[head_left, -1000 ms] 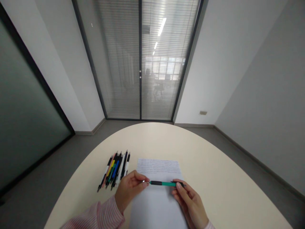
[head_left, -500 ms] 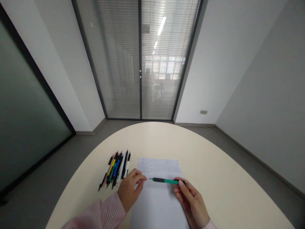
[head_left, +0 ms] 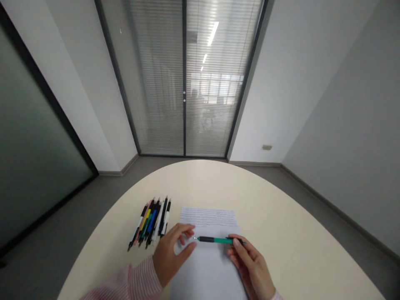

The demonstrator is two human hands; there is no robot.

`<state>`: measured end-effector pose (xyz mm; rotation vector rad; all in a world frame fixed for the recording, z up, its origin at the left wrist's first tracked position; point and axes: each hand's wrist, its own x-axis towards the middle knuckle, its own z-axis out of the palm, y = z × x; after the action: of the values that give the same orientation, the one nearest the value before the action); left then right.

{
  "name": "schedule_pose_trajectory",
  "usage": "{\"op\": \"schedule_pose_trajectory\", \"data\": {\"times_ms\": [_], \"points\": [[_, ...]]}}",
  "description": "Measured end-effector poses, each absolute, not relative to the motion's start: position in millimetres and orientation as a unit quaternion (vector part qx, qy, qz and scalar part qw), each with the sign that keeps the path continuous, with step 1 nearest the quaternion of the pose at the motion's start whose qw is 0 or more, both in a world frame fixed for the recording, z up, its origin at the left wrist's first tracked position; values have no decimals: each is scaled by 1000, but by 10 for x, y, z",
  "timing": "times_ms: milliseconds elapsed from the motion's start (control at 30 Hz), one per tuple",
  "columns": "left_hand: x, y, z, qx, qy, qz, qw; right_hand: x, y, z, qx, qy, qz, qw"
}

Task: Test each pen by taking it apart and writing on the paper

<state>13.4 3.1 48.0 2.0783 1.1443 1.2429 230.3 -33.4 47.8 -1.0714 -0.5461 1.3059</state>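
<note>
Sleeves: two, pink and white striped; the left sleeve (head_left: 143, 278) is shown at length, the right sleeve (head_left: 276, 296) only at its cuff.
Right hand (head_left: 250, 260): one green pen is gripped by its clip end between thumb and fingers.
Left hand (head_left: 170, 252): thumb and fingers are held apart, with the pen's tip pointed toward the gap; no contact can be made out.
Green pen (head_left: 220, 240): one, held level above the paper, its black grip and bare metal tip turned to the left; any lettering is too small to be read.
Paper (head_left: 206, 271): one sheet is seen; its far end is covered by several rows of writing (head_left: 208, 216), too small to be read.
Pen bunch (head_left: 153, 223): about ten are laid side by side, left of the paper, in black, white, yellow, green, blue and pink; an exact count is prevented by overlap.
Table (head_left: 296, 241): one, cream, round-edged.
Wall plate (head_left: 266, 147): one, set low.
Glass panels (head_left: 162, 104): two, backed by blinds.
</note>
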Motion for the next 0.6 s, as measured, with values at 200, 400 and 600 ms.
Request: {"op": "schedule_pose_trajectory", "data": {"times_ms": [200, 400, 600], "points": [[150, -35, 570, 752, 389, 464, 260, 2280, -367, 561, -466, -238, 588, 617], [195, -91, 590, 761, 360, 461, 279, 2200, -437, 625, -439, -276, 635, 573], [229, -114, 581, 762, 353, 459, 291, 2191, -466, 652, -398, -330, 696, 498]]}}
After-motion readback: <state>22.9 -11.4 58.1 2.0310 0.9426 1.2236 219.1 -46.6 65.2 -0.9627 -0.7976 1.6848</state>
